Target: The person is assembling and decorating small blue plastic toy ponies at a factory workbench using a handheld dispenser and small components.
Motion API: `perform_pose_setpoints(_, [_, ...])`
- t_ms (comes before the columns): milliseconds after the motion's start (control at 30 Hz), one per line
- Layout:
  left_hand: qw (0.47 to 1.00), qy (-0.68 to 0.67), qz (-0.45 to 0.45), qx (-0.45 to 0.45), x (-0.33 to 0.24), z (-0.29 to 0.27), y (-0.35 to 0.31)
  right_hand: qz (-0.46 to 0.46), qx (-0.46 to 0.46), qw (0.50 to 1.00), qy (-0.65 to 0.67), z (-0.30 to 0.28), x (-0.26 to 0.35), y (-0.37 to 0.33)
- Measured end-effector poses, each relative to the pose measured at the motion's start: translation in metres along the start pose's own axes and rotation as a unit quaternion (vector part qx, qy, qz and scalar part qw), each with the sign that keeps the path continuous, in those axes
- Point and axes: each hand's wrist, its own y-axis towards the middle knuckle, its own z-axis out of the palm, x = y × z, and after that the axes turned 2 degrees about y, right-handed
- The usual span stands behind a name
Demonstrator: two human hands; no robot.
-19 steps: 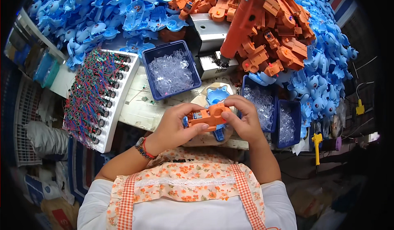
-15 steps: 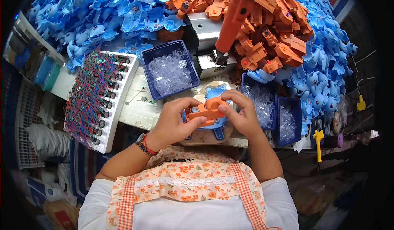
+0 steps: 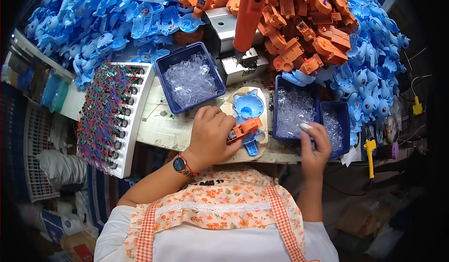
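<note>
Since the earlier frame, the right hand [image 3: 315, 147] has moved off the orange plastic housing [image 3: 248, 127]. Far left of the beige fixture [image 3: 239, 156] stands a white foam tray [image 3: 135, 143]; nearer, a navy bin [image 3: 200, 102]. The left hand [image 3: 213, 133] grips the housing above the fixture. Right of the fixture, beside a bigger bin [image 3: 276, 107], the right hand has narrow fingers; whether they hold something, I cannot tell.

This looks like a toy-assembly workshop, shown by heaped blue animal-shaped shells [image 3: 105, 40], orange plastic housings [image 3: 290, 54], bins [image 3: 200, 105] of clear parts [image 3: 191, 79], a tray [image 3: 132, 131] of wired components [image 3: 105, 117] and a power screwdriver [image 3: 250, 19].
</note>
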Motion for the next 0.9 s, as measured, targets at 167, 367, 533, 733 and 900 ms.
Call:
perform_pose_setpoints(167, [1.000,-0.001,0.012,0.013,-0.002,-0.003,0.003,0.207,-0.207,0.946,0.137,-0.063,-0.042,-0.052])
perform_pose_setpoints(367, [0.999,0.008,-0.019,0.035,-0.004,0.002,-0.001,0.344,-0.315,0.834,0.294,-0.132,-0.080,-0.079])
perform_pose_setpoints(533, [0.998,-0.009,-0.023,0.065,-0.009,-0.011,0.001,0.329,-0.468,0.806,0.156,-0.144,-0.119,-0.061])
perform_pose_setpoints(733, [0.997,-0.028,-0.026,0.072,-0.006,-0.021,-0.002,0.116,-0.472,0.874,-0.016,-0.178,-0.206,-0.050])
perform_pose_setpoints(900, [0.997,-0.025,-0.020,0.071,0.007,-0.037,-0.015,0.006,-0.408,0.890,-0.205,-0.203,-0.210,-0.047])
